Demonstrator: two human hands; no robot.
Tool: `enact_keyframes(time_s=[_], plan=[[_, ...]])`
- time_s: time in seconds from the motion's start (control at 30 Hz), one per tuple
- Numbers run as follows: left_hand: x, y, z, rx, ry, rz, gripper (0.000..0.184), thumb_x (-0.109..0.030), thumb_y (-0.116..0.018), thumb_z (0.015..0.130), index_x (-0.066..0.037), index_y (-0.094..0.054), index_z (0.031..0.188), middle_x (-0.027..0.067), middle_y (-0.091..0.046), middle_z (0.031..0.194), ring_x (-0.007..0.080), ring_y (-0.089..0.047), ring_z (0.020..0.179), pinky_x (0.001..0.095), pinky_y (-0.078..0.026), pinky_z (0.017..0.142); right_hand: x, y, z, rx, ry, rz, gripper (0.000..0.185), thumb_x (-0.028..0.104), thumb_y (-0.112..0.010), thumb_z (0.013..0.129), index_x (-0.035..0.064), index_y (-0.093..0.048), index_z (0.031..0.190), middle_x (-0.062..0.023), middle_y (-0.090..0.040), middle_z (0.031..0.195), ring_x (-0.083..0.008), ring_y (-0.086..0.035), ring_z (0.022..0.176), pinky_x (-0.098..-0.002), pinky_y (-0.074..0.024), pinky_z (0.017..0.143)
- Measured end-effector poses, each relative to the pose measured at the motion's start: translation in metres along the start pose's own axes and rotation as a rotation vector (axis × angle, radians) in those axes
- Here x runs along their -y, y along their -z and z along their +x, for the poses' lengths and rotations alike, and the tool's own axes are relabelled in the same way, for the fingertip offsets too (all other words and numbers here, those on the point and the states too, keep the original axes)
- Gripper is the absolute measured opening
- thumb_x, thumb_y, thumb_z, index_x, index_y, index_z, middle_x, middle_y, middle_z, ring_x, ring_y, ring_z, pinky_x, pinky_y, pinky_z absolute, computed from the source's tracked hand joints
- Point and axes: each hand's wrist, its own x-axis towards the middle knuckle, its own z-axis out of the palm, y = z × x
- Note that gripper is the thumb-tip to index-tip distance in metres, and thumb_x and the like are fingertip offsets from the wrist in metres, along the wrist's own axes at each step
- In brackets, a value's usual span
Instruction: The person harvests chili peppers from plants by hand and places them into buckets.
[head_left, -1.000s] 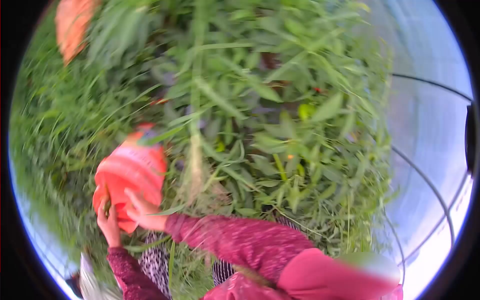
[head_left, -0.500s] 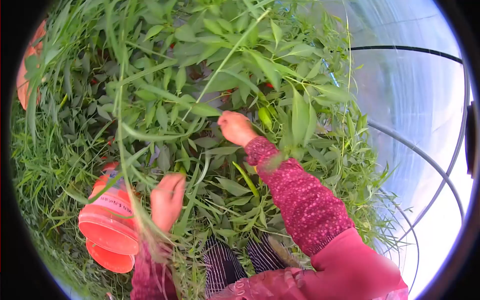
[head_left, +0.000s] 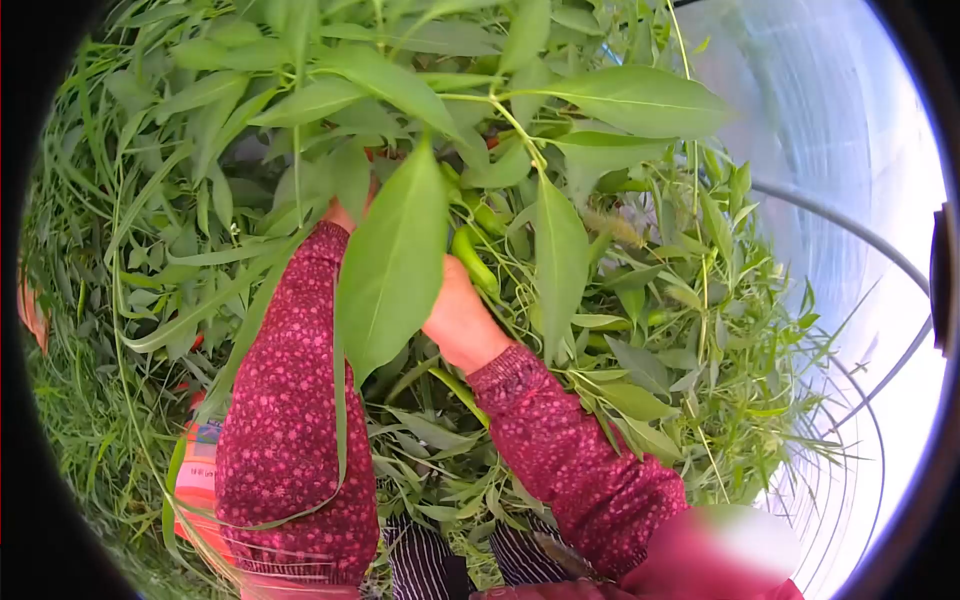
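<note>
Both hands reach into a leafy pepper plant. My left hand (head_left: pixel 345 212) is mostly hidden behind a big leaf (head_left: pixel 395 265), with only its back near the wrist showing; its fingers are out of sight. My right hand (head_left: pixel 463 322) is beside the same leaf, just below a plump green pepper (head_left: pixel 474 262). Its fingers also disappear behind the leaf, so what they touch is not visible. Another green pepper (head_left: pixel 488 217) hangs slightly higher. Below my right wrist, a slender green pepper (head_left: pixel 459 397) slants among the leaves.
A red bucket (head_left: pixel 196 488) stands at the lower left, partly covered by my left sleeve. Tall grass crowds the left side. Clear plastic sheeting (head_left: pixel 810 130) with curved hoops (head_left: pixel 850 228) rises on the right. Leafy stems hang close to the camera.
My left hand has moved from beside the bucket up and forward into the plant. My right hand has shifted slightly down, behind a leaf. The view has moved closer to the foliage.
</note>
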Motion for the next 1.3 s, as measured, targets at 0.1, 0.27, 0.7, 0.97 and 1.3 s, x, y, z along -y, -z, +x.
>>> enact_keyframes(time_s=[0.1, 0.27, 0.7, 0.97, 1.3], plan=[[-0.001, -0.006, 0.005, -0.019, 0.009, -0.025, 0.033, -0.013, -0.055, 0.088, -0.004, -0.052, 0.119, 0.0111, -0.060, 0.109, 0.0233, -0.058, 0.095, 0.0328, -0.048, 0.083, 0.019, 0.020, -0.006, 0.125, -0.013, 0.562, 0.019, 0.012, -0.053, 0.091, 0.0046, -0.057, 0.108, -0.0066, -0.063, 0.099, -0.0165, -0.059, 0.095, -0.0271, -0.0468, 0.081], [0.011, -0.004, 0.000, -0.075, 0.048, -0.200, 0.031, -0.012, -0.056, 0.086, -0.004, -0.053, 0.117, 0.0110, -0.060, 0.107, 0.0231, -0.059, 0.094, 0.0331, -0.048, 0.082, 0.085, 0.051, -0.010, 0.052, 0.142, 0.775, 0.018, 0.001, -0.051, 0.087, 0.0015, -0.055, 0.104, -0.0105, -0.064, 0.098, -0.0203, -0.064, 0.089, -0.0311, -0.0542, 0.075], [0.026, -0.018, -0.001, -0.143, 0.201, -0.791, 0.028, -0.010, -0.057, 0.083, -0.003, -0.057, 0.110, 0.0110, -0.063, 0.103, 0.0225, -0.060, 0.092, 0.0336, -0.048, 0.078, 0.027, 0.147, 0.089, -0.243, 0.090, -0.210, 0.038, 0.019, -0.052, 0.093, 0.0092, -0.045, 0.129, -0.0046, -0.053, 0.125, -0.0192, -0.051, 0.111, -0.0392, -0.0406, 0.094], [0.023, -0.035, -0.011, -0.292, 0.306, -1.124, 0.026, -0.009, -0.057, 0.081, -0.003, -0.059, 0.107, 0.0109, -0.064, 0.100, 0.0221, -0.061, 0.090, 0.0339, -0.048, 0.076, 0.004, 0.143, 0.121, -0.250, 0.402, -0.144, 0.028, 0.007, -0.059, 0.085, 0.0052, -0.052, 0.112, -0.0075, -0.060, 0.102, -0.0164, -0.057, 0.091, -0.0276, -0.0469, 0.081], [0.046, -0.034, -0.019, -0.408, 0.235, -0.657, 0.024, -0.001, -0.058, 0.079, 0.001, -0.057, 0.103, 0.0059, -0.058, 0.083, 0.0178, -0.055, 0.077, 0.0270, -0.044, 0.073, 0.037, 0.127, 0.072, -0.310, 0.446, -0.301, 0.018, 0.017, -0.062, 0.083, 0.0062, -0.062, 0.097, -0.0057, -0.064, 0.089, -0.0184, -0.061, 0.083, -0.0296, -0.0473, 0.075]])
